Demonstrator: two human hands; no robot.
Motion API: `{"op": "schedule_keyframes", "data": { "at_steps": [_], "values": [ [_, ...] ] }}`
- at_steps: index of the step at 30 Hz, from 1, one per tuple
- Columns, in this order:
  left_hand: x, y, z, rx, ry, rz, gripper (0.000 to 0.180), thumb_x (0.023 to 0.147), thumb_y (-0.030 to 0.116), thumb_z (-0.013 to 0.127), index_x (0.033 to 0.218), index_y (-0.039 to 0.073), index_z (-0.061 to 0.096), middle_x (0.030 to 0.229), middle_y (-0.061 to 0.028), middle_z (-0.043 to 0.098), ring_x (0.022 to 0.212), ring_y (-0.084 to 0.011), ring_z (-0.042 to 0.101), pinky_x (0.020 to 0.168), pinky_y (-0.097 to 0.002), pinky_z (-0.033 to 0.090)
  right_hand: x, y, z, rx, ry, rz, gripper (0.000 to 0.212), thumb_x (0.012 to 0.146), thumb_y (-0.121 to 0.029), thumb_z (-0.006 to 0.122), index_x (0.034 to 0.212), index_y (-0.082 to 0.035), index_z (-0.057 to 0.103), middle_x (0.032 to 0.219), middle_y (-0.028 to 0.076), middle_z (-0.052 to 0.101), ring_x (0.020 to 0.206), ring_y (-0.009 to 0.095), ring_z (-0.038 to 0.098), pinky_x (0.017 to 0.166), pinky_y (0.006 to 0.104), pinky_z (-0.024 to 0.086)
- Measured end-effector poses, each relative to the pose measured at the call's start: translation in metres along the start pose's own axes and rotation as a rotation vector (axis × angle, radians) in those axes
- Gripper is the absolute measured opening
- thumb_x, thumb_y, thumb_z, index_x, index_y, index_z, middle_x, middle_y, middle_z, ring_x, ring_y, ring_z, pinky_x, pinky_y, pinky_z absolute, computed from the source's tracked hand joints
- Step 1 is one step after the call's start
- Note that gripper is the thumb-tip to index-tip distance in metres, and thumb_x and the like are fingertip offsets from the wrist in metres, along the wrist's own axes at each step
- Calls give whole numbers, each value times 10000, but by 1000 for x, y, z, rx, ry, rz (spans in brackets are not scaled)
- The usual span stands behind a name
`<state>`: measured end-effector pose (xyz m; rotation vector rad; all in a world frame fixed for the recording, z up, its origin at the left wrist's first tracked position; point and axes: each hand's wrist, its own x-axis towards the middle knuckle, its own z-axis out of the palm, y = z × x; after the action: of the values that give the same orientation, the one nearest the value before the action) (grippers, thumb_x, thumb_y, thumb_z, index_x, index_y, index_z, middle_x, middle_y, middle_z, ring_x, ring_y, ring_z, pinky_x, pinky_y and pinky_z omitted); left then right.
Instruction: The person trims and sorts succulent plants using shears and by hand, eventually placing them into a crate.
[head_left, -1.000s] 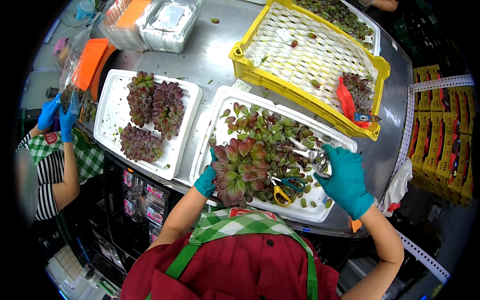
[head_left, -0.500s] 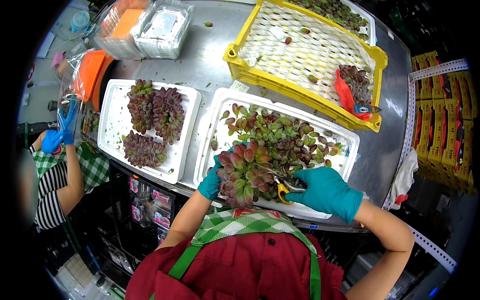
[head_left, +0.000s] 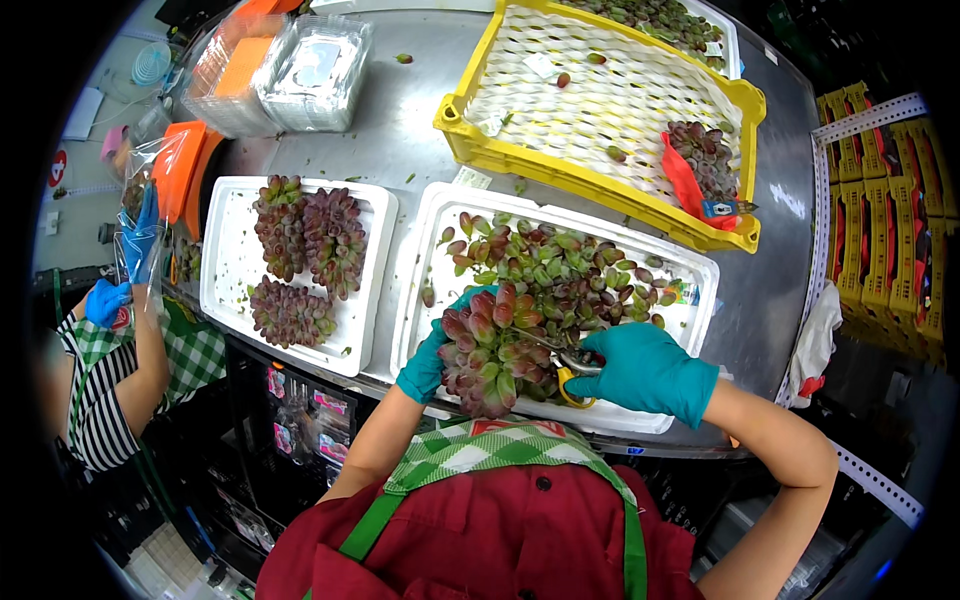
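Note:
My gloved left hand (head_left: 428,362) is closed around a reddish-green succulent cluster (head_left: 490,365), holding it over the near edge of a white tray (head_left: 426,235). Leaves cover most of that hand's fingers. In my gloved right hand (head_left: 645,372) is a pair of pruning shears (head_left: 576,388) with a yellow handle. Their metal blades reach into the right side of the cluster; whether the tips are parted cannot be made out. Loose red and green succulent leaves (head_left: 545,262) lie heaped in the tray just beyond both hands.
A second white tray (head_left: 225,245) on the left holds several succulent clusters (head_left: 292,312). Behind is a yellow crate (head_left: 560,174) with white netting and a small succulent (head_left: 705,155). Clear plastic boxes (head_left: 315,85) stand back left. A co-worker's blue-gloved hand (head_left: 140,245) holds clear film.
My view has shifted slightly. Both my hands keep their grip on the cluster and the shears, almost in place. The co-worker's two blue-gloved hands have moved apart.

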<state>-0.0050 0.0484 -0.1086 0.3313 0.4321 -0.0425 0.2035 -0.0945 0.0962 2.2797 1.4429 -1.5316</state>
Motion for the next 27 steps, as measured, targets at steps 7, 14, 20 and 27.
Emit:
{"op": "schedule_keyframes", "data": {
  "at_steps": [7, 14, 20, 27],
  "values": [
    [-1, 6, 14, 23, -32, 69, 428, 905, 273, 383, 1292, 101, 326, 1268, -79, 409, 1113, -215, 458, 935, -355, 401, -2, 3, 5, -68, 143, 41, 494, 710, -481, 609, 946, -47, 605, 714, 143, 608, 676, 309, 597, 617, 398, 466],
    [0, 14, 50, -151, -155, -84, 628, 821, 530, 429, 1285, 113, 360, 1215, -109, 443, 1047, -284, 483, 845, -452, 438, -15, 9, 4, 114, 302, 13, 419, 711, -414, 622, 875, -29, 593, 712, 158, 605, 677, 317, 596, 616, 410, 474],
    [0, 15, 60, -64, -272, 7, 675, 806, 548, 449, 1333, 152, 304, 1287, -90, 395, 1095, -309, 450, 856, -477, 428, -18, 8, 7, -14, 185, -57, 412, 715, -410, 615, 873, -30, 589, 699, 157, 601, 667, 326, 592, 611, 414, 469],
    [2, 3, 14, 133, 2, 75, 487, 869, 347, 456, 1277, 98, 362, 1233, -79, 431, 1064, -222, 478, 875, -367, 429, -13, 4, 4, -26, 124, -43, 424, 717, -421, 607, 860, -22, 589, 736, 158, 604, 702, 327, 592, 625, 418, 465]
  ]
}}
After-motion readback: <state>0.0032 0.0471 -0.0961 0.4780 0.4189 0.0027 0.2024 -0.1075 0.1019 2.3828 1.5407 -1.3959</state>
